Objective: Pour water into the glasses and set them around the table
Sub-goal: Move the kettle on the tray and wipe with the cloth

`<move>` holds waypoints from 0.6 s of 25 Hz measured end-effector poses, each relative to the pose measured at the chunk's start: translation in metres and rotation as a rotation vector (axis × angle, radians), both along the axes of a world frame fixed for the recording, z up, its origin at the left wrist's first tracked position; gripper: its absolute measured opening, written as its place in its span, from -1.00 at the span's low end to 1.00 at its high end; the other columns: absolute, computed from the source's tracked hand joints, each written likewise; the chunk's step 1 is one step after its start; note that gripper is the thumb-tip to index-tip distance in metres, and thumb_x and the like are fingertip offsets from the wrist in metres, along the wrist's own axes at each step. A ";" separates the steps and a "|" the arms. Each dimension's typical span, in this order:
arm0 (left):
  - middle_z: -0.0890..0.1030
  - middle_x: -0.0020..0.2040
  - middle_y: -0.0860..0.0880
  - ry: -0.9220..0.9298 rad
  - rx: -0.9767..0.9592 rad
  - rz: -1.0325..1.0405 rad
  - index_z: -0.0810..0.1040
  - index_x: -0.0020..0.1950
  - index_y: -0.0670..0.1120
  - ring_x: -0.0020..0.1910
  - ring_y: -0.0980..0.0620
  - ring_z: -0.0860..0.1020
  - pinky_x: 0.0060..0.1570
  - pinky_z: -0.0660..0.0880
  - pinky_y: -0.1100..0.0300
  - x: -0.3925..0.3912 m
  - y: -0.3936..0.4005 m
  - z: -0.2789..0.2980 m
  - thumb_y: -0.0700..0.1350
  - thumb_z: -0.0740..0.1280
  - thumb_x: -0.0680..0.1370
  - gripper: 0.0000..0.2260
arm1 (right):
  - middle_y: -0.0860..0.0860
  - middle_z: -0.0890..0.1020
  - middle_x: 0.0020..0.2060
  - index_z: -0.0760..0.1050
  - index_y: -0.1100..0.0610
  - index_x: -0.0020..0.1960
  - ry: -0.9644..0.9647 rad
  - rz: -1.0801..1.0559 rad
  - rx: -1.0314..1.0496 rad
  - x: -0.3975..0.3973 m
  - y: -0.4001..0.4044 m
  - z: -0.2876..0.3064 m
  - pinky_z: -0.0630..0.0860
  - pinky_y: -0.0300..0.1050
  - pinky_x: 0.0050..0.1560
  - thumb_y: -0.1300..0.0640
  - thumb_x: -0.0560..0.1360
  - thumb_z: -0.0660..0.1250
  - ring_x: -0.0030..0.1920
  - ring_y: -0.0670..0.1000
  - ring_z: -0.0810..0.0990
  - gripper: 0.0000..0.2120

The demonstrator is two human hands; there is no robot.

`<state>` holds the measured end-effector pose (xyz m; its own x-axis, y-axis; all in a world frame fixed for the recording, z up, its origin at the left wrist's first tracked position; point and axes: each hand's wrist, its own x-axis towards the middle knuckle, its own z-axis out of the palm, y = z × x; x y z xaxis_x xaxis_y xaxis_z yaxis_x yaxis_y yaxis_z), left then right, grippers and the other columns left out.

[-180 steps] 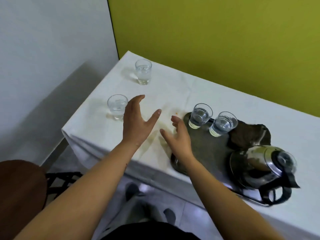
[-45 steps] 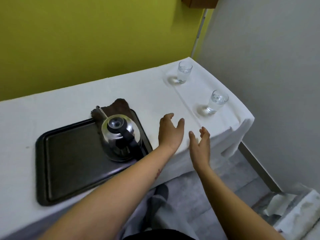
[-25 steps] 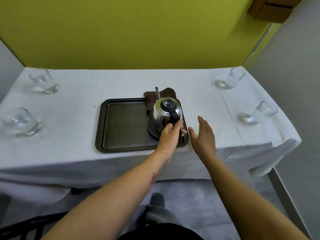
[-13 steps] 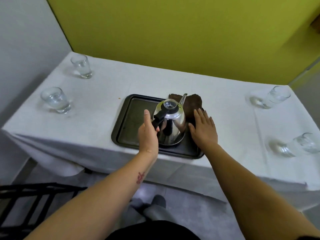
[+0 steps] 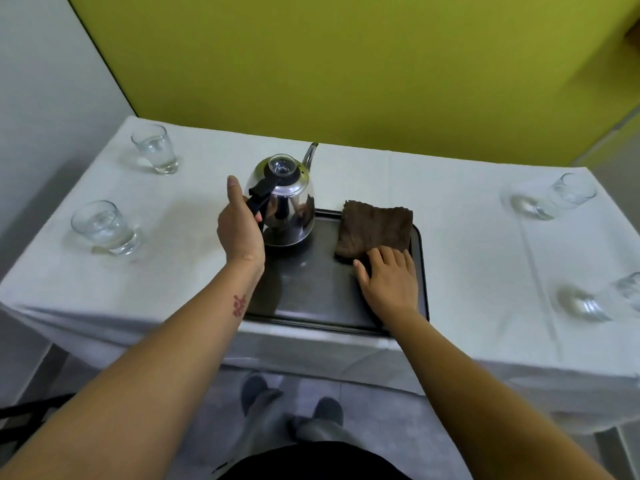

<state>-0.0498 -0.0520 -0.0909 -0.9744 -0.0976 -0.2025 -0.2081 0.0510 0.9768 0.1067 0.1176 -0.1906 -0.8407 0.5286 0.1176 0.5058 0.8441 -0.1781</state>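
Note:
A steel kettle (image 5: 289, 206) with a black handle and glass lid knob is lifted above the left part of the dark tray (image 5: 311, 299). My left hand (image 5: 240, 230) is shut on its handle. My right hand (image 5: 389, 278) lies flat on the tray with its fingertips on the near edge of a brown cloth (image 5: 375, 230). Two glasses with water stand at the table's left end, one far (image 5: 156, 154) and one near (image 5: 104, 228). Two more stand at the right end, one far (image 5: 557, 197) and one near (image 5: 602, 299), both blurred.
The table (image 5: 485, 237) has a white cloth and stands against a yellow-green wall. A grey wall runs along the left. A dark chair frame (image 5: 20, 420) shows at the lower left, and my feet (image 5: 291, 403) are on the grey floor below the table's front edge.
My left hand has closed on the kettle's handle and lifted it up and to the left. The cloth now lies uncovered on the tray, and my right hand has settled at its near edge.

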 end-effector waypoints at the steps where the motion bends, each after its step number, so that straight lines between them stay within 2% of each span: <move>1: 0.37 -0.59 0.07 0.002 0.004 0.002 0.29 -0.57 -0.02 -0.46 0.00 0.36 -0.17 0.30 0.08 -0.010 -0.001 -0.001 0.31 0.03 0.54 -0.41 | 0.06 0.59 -0.01 0.51 0.07 0.00 0.023 -0.014 0.055 0.002 -0.005 0.000 0.33 0.09 0.35 -0.16 0.58 0.11 0.06 0.17 0.53 -0.66; 3: 0.37 -0.60 0.07 -0.016 0.008 -0.016 0.30 -0.59 -0.02 -0.47 0.00 0.36 -0.18 0.30 0.08 -0.028 0.000 -0.002 0.33 0.03 0.53 -0.40 | 0.07 0.58 -0.13 0.50 0.08 -0.11 0.029 -0.060 0.135 0.005 -0.011 0.000 0.39 0.09 0.19 -0.15 0.57 0.10 -0.05 0.19 0.53 -0.65; 5: 0.37 -0.58 0.06 -0.029 -0.006 -0.029 0.30 -0.56 -0.02 -0.47 0.00 0.37 -0.18 0.31 0.09 -0.041 0.001 -0.006 0.32 0.02 0.54 -0.41 | 0.08 0.58 -0.11 0.49 0.08 -0.08 0.031 -0.127 0.132 0.002 -0.009 0.002 0.37 0.08 0.15 -0.18 0.56 0.07 -0.03 0.20 0.52 -0.61; 6: 0.38 -0.58 0.06 -0.035 -0.012 -0.032 0.30 -0.56 -0.02 -0.47 0.00 0.37 -0.18 0.32 0.09 -0.045 0.001 -0.008 0.32 0.02 0.54 -0.41 | 0.07 0.58 -0.03 0.49 0.07 0.01 0.027 -0.158 0.102 0.000 -0.006 0.003 0.35 0.09 0.20 -0.21 0.56 0.05 0.05 0.19 0.51 -0.59; 8: 0.37 -0.59 0.06 -0.051 0.002 -0.055 0.31 -0.60 -0.02 -0.47 -0.01 0.37 -0.17 0.32 0.07 -0.058 0.000 -0.010 0.34 0.02 0.52 -0.38 | 0.05 0.49 0.27 0.41 -0.01 0.29 -0.027 -0.196 0.003 -0.013 0.001 0.006 0.20 0.12 0.39 -0.29 0.54 0.03 0.32 0.16 0.39 -0.50; 10: 0.36 -0.59 0.07 -0.071 0.014 -0.084 0.31 -0.62 -0.01 -0.47 -0.02 0.36 -0.17 0.30 0.06 -0.067 0.000 -0.012 0.36 0.03 0.49 -0.38 | -0.01 0.22 0.52 0.19 -0.15 0.49 -0.133 -0.169 -0.090 -0.024 0.003 0.004 -0.02 0.18 0.50 -0.38 0.51 0.01 0.53 0.11 0.12 -0.39; 12: 0.35 -0.60 0.07 -0.082 0.012 -0.099 0.29 -0.61 -0.02 -0.48 -0.01 0.34 -0.18 0.30 0.07 -0.075 0.000 -0.014 0.34 0.03 0.51 -0.39 | -0.05 -0.01 0.59 0.02 -0.21 0.55 -0.220 -0.165 -0.155 -0.035 -0.005 -0.003 -0.14 0.23 0.52 -0.43 0.50 -0.03 0.58 0.08 -0.11 -0.32; 15: 0.35 -0.58 0.08 -0.089 0.022 -0.113 0.29 -0.62 -0.01 -0.47 0.00 0.33 -0.18 0.28 0.07 -0.083 -0.001 -0.016 0.32 0.05 0.52 -0.39 | -0.03 -0.11 0.59 -0.06 -0.17 0.57 -0.227 -0.229 -0.187 -0.057 -0.027 -0.007 -0.23 0.25 0.51 -0.42 0.51 -0.07 0.58 0.08 -0.22 -0.29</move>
